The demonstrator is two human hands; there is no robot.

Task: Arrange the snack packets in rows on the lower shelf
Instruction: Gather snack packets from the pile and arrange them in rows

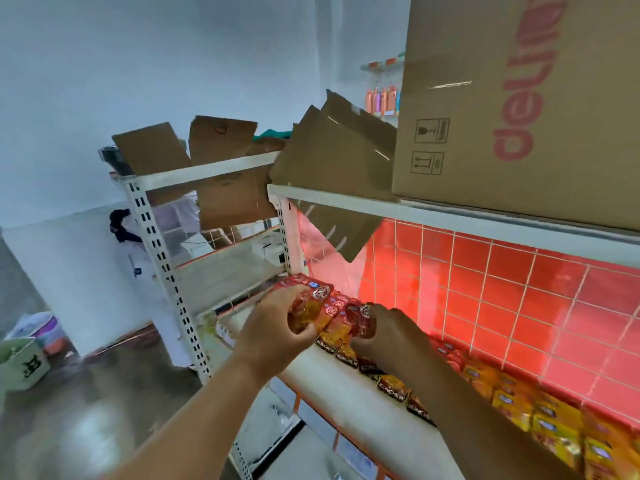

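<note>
Clamped on a small bundle of snack packets (311, 301), the grip of the left hand (277, 323) has its fingers wrapped under the pack bottoms and the thumb across the front, holding the bundle just above the left end of the lower shelf (346, 393). The right hand (389, 329) is beside it, its grip curled over the tops of the endmost packets in the row (393, 393) that already stands along the shelf, apparently steadying them. That row runs off to the right, red and yellow fronts leaning against the red tiled back panel (519, 306).

These packets look light, soft and crinkly, with glossy film that will likely slide and slump. Taking several together across their middles, as the left hand does, should keep them from fanning out; pinching only the sealed top edge would let them swing.

Overhead, a large cardboard box (519, 98) sits on the upper shelf (450, 216), with loose cardboard flaps hanging beside it. Farther left, behind a second rack, stands a person in white (138, 258).
</note>
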